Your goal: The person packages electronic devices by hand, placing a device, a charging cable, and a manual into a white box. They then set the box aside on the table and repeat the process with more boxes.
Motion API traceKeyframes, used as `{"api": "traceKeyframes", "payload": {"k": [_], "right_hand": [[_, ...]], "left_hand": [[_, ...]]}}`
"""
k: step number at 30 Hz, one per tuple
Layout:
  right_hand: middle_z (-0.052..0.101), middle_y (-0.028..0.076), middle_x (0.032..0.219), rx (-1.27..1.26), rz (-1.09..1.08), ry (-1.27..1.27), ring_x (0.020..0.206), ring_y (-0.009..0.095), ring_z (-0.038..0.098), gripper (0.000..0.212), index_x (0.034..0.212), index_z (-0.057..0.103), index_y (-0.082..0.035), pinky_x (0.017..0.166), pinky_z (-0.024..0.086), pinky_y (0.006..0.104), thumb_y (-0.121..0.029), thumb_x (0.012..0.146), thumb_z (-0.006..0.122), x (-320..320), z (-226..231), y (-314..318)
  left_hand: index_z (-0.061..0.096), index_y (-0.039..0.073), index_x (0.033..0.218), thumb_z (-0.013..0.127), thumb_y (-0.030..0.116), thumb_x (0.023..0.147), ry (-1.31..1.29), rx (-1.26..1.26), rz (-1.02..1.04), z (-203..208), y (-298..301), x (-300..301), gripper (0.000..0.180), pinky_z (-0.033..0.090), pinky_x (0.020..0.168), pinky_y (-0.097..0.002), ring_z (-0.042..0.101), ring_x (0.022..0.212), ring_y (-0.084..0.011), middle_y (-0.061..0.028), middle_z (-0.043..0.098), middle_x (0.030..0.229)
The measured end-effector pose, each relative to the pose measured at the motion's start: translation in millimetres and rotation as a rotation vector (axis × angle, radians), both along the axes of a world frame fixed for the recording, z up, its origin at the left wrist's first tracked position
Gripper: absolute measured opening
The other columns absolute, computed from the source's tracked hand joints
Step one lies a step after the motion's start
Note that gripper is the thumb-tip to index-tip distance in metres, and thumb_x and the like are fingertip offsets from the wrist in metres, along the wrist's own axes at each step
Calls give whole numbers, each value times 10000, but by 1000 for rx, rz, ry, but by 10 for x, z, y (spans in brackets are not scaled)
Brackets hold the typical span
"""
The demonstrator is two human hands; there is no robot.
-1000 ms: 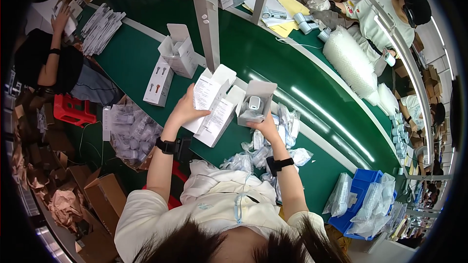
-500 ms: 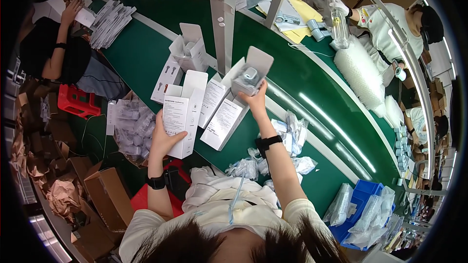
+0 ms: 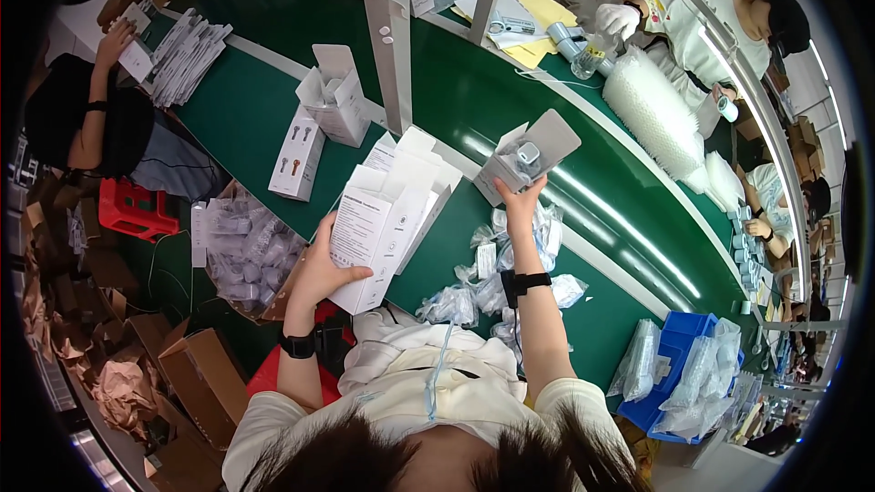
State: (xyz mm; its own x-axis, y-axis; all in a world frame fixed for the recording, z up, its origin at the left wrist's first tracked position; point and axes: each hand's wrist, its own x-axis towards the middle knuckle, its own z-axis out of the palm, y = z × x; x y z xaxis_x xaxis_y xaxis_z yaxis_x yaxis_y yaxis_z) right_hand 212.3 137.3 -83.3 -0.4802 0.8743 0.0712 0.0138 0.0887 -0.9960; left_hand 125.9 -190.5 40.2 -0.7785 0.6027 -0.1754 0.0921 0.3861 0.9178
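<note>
Your left hand [image 3: 317, 271]: clamped on one white carton [image 3: 369, 232], near side of the desk [image 3: 597, 333]. Your right hand [image 3: 522, 207], apart: gripping one flap-up box [image 3: 499, 173], pale device [image 3: 527, 154] inside, farther right.

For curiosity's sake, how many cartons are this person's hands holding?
2: white carton in left hand, tilted carton in right hand. Other cartons sit partly hidden behind the first.

Seeing a long green worktop [image 3: 237, 109], with a glossy green strip [image 3: 483, 91] mirroring light streaks [image 3: 629, 235] and a grey metal post [image 3: 392, 73] rising alongside. Also got a red plastic stool [image 3: 137, 205] at left, plus brown cardboard boxes [image 3: 196, 374] and crumpled paper [image 3: 123, 392] cluttering the lower left.
</note>
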Motion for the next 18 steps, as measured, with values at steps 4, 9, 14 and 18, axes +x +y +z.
{"api": "traceKeyframes", "payload": {"k": [4,9,14,18], "right_hand": [[365,186,1220,-63,58,51,1123,281,400,934,1289,195,-7,948,326,334,-124,573,784,-107,-26,-61],[341,195,1267,237,89,-133,1194,296,335,972,1335,139,-29,981,290,353,-168,606,767,-65,31,-149],[311,162,1331,-153,276,312,1240,281,297,986,1380,80,-70,1009,246,378,-367,684,712,556,731,-522],[237,155,1379,-225,536,321,1278,260,232,1017,1387,30,-64,1018,217,361,-503,708,648,1279,634,-998]], "left_hand": [[263,43,1261,831,237,509,30,36,-72,-74,161,101,963,378,907,-354,462,1085,-252,-155,477,1160],[211,41,1270,850,303,474,-20,310,-3,-151,304,233,1053,345,939,-357,396,1145,-247,-147,403,1215],[191,46,1252,829,281,534,15,366,-48,-297,487,545,988,308,968,-383,337,1194,-264,-160,306,1278],[197,96,1217,789,238,617,380,470,-523,-415,940,692,855,275,984,-423,321,1199,-310,-181,222,1326]]}}
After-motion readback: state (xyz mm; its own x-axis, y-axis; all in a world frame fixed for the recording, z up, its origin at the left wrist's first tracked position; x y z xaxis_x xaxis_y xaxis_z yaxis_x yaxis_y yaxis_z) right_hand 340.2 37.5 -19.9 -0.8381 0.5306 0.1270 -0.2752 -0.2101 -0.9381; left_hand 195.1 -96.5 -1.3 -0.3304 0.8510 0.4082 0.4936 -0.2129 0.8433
